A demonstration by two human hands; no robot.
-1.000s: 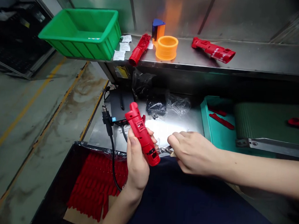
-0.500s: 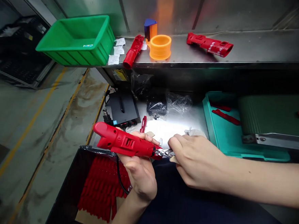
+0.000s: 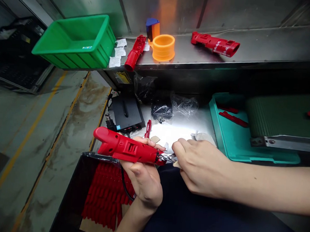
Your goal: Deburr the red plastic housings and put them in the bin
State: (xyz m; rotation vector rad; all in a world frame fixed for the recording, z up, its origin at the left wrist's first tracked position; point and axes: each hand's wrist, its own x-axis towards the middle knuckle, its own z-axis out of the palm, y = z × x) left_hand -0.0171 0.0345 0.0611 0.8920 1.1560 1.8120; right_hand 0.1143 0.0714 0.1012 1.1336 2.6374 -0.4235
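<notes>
A red plastic housing [image 3: 127, 147] lies sideways across my left hand [image 3: 146, 182], whose fingers wrap behind it and whose thumb is below. My right hand [image 3: 201, 165] is closed around a metal plier-like tool [image 3: 168, 157]. The tool's jaws touch the dark fitting at the right end of the housing; whether they grip it I cannot tell. My right fist hides most of the tool's handles. Just behind the housing, a small red part [image 3: 148, 129] rests on the bright work surface.
A black bin [image 3: 67, 191] of red parts sits below left. Behind are a black box [image 3: 127, 110] and plastic bags [image 3: 184, 105]. A teal tray [image 3: 222, 135] stands right. The shelf [image 3: 260, 45] holds a green crate [image 3: 75, 41], an orange ring [image 3: 163, 47] and red housings [image 3: 215, 44].
The housing, the tool and my right hand have shifted slightly left in view, as has the shelf. Both hands keep their hold.
</notes>
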